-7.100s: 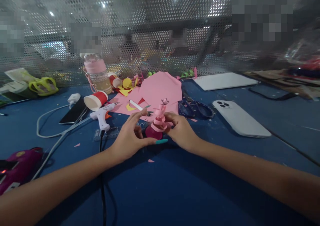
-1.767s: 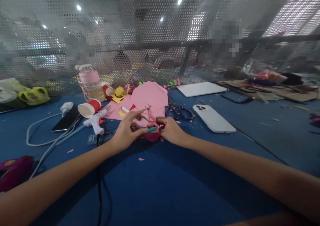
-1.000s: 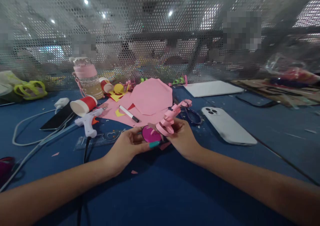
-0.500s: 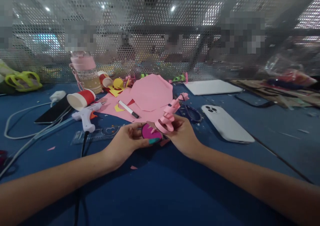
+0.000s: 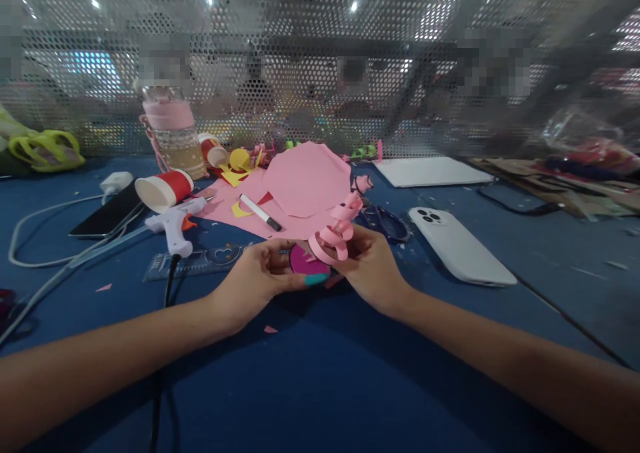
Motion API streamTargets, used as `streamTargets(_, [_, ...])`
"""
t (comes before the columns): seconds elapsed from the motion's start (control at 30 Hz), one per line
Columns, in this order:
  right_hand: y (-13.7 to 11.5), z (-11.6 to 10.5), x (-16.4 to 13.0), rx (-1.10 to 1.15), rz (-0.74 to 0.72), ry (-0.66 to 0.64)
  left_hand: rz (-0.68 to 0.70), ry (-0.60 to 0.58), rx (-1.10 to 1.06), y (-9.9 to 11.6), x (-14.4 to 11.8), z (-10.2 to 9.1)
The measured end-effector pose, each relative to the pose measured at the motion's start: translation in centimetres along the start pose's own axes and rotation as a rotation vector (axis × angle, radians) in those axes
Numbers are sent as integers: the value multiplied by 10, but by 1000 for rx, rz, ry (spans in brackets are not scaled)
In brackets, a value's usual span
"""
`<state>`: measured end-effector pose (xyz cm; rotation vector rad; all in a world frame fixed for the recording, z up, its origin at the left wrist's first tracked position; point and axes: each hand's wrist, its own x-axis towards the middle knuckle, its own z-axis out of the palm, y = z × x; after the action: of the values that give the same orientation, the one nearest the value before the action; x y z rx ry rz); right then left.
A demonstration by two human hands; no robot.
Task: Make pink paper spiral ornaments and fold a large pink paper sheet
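My left hand [image 5: 260, 273] is closed around a round magenta disc [image 5: 306, 261], its teal-nailed thumb lying along the near edge. Between the fingers of my right hand [image 5: 373, 266] is a pink curled paper figure [image 5: 333, 239], made of looped strips with a small ruffled piece at the top. The figure leans to the right and its base is close over the disc's right side; whether they touch I cannot tell. Both hands are just above the blue table [image 5: 320, 373], in front of the pink paper sheets [image 5: 307, 179].
Left of my hands lie a glue gun [image 5: 175, 225], a red-and-white paper cup [image 5: 165, 189], a black phone [image 5: 107, 209] and a clear ruler [image 5: 200, 261]. A marker [image 5: 260, 211] rests on the paper. To the right are blue scissors [image 5: 385, 223] and a white phone [image 5: 460, 246]. A bottle [image 5: 173, 136] stands behind.
The pink paper figure has come slightly lower and nearer to the magenta disc. Both hands keep their hold, and the whole view has shifted a little.
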<state>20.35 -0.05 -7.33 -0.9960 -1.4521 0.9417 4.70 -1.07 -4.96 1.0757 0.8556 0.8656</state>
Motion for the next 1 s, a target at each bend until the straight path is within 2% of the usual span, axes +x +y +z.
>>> streamTargets(0.47, [-6,3,0,57,124,-70,-13,37,-38,-4,1,-2])
streamTargets(0.73, [-3,3,1,68,2,-41,-23,-25,-103,-2,2,-3])
streamTargets(1.0, [-1,2,3,165,170,-100,-19,2,-88,-5,2,-4])
